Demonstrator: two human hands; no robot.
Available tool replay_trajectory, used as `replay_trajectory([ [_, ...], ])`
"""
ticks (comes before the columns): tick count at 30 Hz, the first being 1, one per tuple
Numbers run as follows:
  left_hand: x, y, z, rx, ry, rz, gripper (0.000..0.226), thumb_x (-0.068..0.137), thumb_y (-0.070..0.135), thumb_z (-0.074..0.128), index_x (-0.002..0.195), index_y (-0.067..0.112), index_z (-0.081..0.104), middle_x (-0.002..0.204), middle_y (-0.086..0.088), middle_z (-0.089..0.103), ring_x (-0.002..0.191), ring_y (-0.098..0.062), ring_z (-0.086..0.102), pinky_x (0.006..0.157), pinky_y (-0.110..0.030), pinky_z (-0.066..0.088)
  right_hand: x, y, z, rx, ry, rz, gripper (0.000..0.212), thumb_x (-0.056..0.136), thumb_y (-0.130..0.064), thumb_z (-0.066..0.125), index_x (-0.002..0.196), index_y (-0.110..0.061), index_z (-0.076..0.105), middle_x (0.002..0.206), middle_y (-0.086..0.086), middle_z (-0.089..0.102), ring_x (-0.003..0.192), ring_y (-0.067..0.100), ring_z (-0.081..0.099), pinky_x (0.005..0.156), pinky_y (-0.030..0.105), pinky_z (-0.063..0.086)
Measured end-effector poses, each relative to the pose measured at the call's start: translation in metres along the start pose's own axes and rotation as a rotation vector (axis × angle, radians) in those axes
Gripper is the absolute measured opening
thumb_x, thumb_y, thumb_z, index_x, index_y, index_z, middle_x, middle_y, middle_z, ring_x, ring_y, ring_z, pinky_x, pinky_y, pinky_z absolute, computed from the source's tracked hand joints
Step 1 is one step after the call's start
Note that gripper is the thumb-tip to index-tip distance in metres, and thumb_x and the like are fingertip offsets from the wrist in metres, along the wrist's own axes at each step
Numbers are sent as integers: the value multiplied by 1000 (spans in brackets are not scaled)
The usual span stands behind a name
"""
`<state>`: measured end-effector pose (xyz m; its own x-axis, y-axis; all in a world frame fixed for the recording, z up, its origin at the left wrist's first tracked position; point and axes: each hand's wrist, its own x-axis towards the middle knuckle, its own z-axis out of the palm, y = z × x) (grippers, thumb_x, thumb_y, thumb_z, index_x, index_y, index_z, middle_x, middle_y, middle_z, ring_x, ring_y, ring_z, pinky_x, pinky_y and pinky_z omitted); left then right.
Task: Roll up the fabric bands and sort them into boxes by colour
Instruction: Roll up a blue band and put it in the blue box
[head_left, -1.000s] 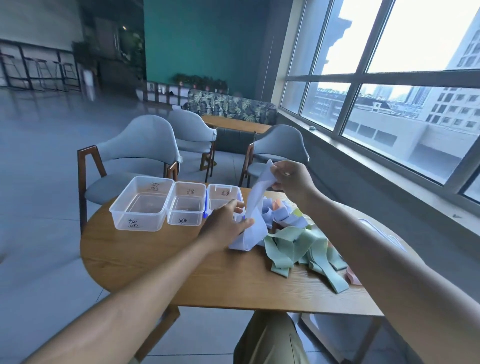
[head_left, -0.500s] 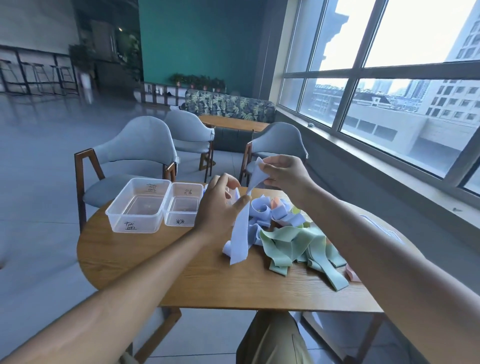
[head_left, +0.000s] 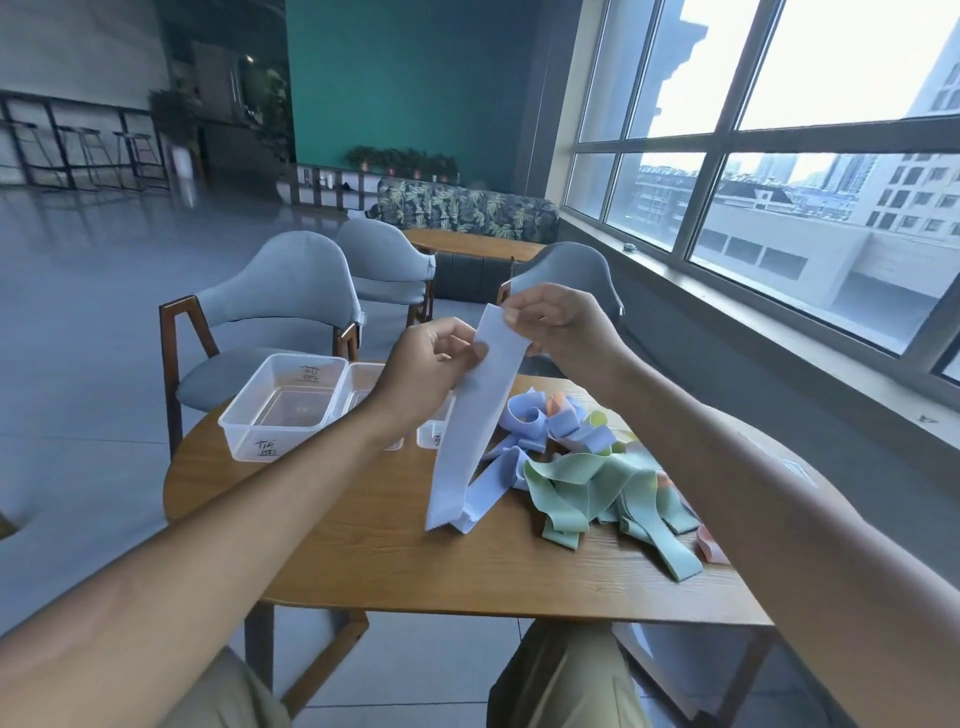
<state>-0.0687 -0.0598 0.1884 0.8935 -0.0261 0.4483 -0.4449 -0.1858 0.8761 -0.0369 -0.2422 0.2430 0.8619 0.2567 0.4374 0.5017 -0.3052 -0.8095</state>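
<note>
Head view: my left hand and right hand pinch the pale blue fabric band's top; its tail rests on the round wooden table.

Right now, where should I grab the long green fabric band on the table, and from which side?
Take the long green fabric band by its free end nearest you, coming from above at the front table edge. That end lies flat and clear of the tangled pile, so it should pull out without dragging others.
</note>
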Motion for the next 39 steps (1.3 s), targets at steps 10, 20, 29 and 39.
replay_trajectory([
  [10,-52,-26,-26,46,122,-102,8,96,18,66,91,13,68,83,1,72,76,-13,62,68,-34,49,-76,138,68,-421,-235,199,31,86,-13,64,62,-22,47,60,-10,47,57,4,44,56,21,33],
  [20,-60,-66,-30,39,141,-186,9,96,15,66,97,7,70,96,-10,75,93,-18,71,86,-32,54,-82,198,118,-654,-271,264,13,84,-23,61,93,-14,66,89,6,69,80,30,63,65,39,54],
  [29,-41,-88,-12,-16,122,-244,12,97,19,65,101,8,68,97,-5,75,91,-15,71,75,-17,53,-11,197,16,-698,30,347,15,87,-18,57,74,-12,60,75,6,60,69,26,55,52,31,31],
  [39,-6,-139,6,-88,158,-410,16,95,19,67,101,5,67,98,-10,75,89,-10,66,82,-19,45,16,245,-52,-774,227,552,21,88,-16,64,107,-16,72,112,14,70,103,33,64,84,35,50],
])
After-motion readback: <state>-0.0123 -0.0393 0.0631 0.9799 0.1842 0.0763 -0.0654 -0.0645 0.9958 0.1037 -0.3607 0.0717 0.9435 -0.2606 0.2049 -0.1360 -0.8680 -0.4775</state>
